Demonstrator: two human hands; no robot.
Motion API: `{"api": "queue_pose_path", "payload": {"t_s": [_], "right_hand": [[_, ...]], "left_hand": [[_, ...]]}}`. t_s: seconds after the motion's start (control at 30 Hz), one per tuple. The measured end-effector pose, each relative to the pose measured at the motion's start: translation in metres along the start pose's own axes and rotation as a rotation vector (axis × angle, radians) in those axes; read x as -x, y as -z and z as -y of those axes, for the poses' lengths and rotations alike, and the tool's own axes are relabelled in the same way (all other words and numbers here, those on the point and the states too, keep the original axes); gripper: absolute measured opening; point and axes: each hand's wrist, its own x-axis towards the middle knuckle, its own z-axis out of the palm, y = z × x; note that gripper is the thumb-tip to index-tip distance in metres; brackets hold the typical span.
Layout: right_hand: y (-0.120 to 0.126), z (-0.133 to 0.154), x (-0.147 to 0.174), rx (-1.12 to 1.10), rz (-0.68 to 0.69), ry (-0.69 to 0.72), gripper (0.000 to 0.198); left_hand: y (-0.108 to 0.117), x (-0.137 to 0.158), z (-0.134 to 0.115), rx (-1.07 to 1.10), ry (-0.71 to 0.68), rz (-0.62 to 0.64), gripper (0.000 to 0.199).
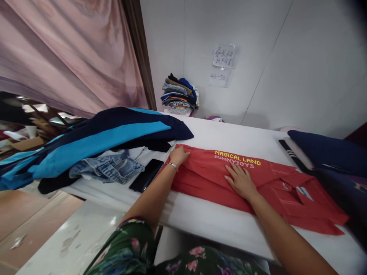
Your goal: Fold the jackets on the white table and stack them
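A red collared shirt (206,183) lies lengthwise on the white table, its collar end to the right. "MAGICAL LAND FUNNYTOYS" is printed along its far edge, and a pale label (304,193) shows near the collar. At the left end of the shirt, my left hand (179,156) has its fingers closed on the far corner of the cloth; the fingertips are partly hidden. My right hand (242,182) rests on the middle of the shirt just below the print, palm down with the fingers spread. Some creases run through the cloth between both hands.
Left of the shirt lie a black phone (147,175), blue denim (110,167) and a navy and light-blue garment (114,131). A folded clothes stack (179,93) stands at the back. Dark garments (323,149) lie at the right. Handwritten papers (225,56) hang on the wall.
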Motion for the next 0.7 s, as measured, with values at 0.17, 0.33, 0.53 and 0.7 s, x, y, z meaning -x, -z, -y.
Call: {"api": "queue_pose_path", "payload": {"t_s": [0.17,0.33,0.53,0.7], "right_hand": [[0.006,0.003,0.001,0.008,0.025,0.005,0.053],[0.012,0.007,-0.001,0.007,0.070,-0.010,0.054],[0.020,0.011,-0.003,-0.041,0.129,-0.032,0.057],[0.035,0.012,-0.010,-0.182,0.236,-0.051,0.062]], "left_hand": [[-0.005,-0.002,-0.003,0.075,-0.076,-0.181,0.040],[-0.013,-0.007,-0.001,0.021,-0.002,-0.077,0.033],[-0.008,0.006,-0.017,-0.085,-0.103,-0.171,0.037],[-0.028,0.019,-0.042,-0.209,-0.443,-0.180,0.052]]}}
